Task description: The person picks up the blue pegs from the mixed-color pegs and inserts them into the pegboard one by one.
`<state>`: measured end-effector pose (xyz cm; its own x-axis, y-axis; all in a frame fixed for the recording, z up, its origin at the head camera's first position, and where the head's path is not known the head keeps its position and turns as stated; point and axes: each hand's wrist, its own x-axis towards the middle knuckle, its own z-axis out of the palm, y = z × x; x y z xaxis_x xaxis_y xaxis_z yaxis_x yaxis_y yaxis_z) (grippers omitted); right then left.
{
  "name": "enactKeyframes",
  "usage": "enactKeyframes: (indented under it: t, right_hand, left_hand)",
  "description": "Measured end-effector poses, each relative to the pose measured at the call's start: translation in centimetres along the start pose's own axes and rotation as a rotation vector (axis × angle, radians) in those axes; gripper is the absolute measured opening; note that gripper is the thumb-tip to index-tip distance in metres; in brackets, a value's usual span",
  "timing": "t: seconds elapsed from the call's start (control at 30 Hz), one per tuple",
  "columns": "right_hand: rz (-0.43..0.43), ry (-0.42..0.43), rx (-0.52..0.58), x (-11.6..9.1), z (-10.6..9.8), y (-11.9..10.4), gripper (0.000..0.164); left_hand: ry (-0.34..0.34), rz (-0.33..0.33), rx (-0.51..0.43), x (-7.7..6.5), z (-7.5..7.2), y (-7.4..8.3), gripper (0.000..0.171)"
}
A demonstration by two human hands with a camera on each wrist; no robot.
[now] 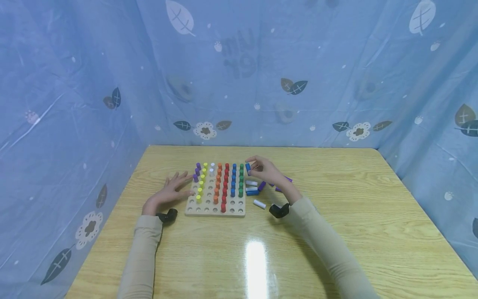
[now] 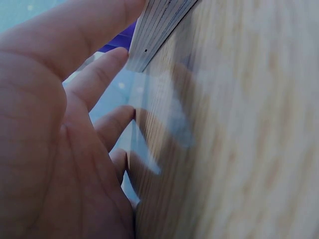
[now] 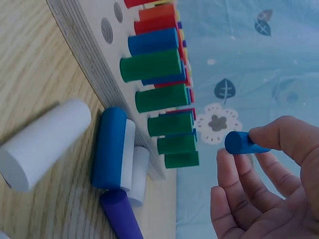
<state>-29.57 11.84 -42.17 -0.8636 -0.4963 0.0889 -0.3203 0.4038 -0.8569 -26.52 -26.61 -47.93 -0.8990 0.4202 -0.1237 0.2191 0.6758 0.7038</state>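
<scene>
A wooden pegboard (image 1: 215, 214) lies on the table, with columns of purple, yellow, white, orange, red, blue and green pegs standing in it. My right hand (image 1: 268, 172) pinches a blue peg (image 3: 238, 143) between thumb and fingers, just off the board's far right corner, near the column of green pegs (image 3: 158, 97). The peg is held above the table. At the board's left side, my left hand (image 1: 169, 194) is spread with fingers extended and holds nothing. Its thumb and fingertips lie right at the board's edge, beside the purple pegs (image 1: 196, 171).
Loose pegs lie to the right of the board: a white peg (image 1: 259, 204), a blue peg (image 3: 109, 149), a purple peg (image 3: 121, 214) and several others, some partly hidden under the right forearm. A patterned blue curtain (image 1: 239, 104) hangs behind the wooden table (image 1: 209, 257).
</scene>
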Motion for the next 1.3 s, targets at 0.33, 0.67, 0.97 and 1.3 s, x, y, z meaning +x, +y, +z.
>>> enactKeyframes:
  t: [0.33, 0.67, 0.97, 1.3]
  right_hand:
    - [-0.011, -0.001, 0.014, -0.5, 0.8, -0.3, 0.036]
    - [-0.068, 0.003, -0.026, -1.3, 1.6, -1.6, 0.033]
    - [-0.103, -0.011, -0.053, -1.4, 2.7, -1.2, 0.033]
    - [-0.145, -0.038, -0.043, -2.3, 3.1, -1.7, 0.027]
  left_hand:
    - [0.002, 0.006, 0.004, 0.1, 0.0, 0.1, 0.07]
    - [0.004, 0.008, 0.009, 0.0, 0.0, 0.2, 0.07]
    - [0.005, 0.014, 0.009, 0.0, 0.0, 0.1, 0.07]
    - [0.011, 0.009, 0.022, 0.1, 0.0, 0.0, 0.071]
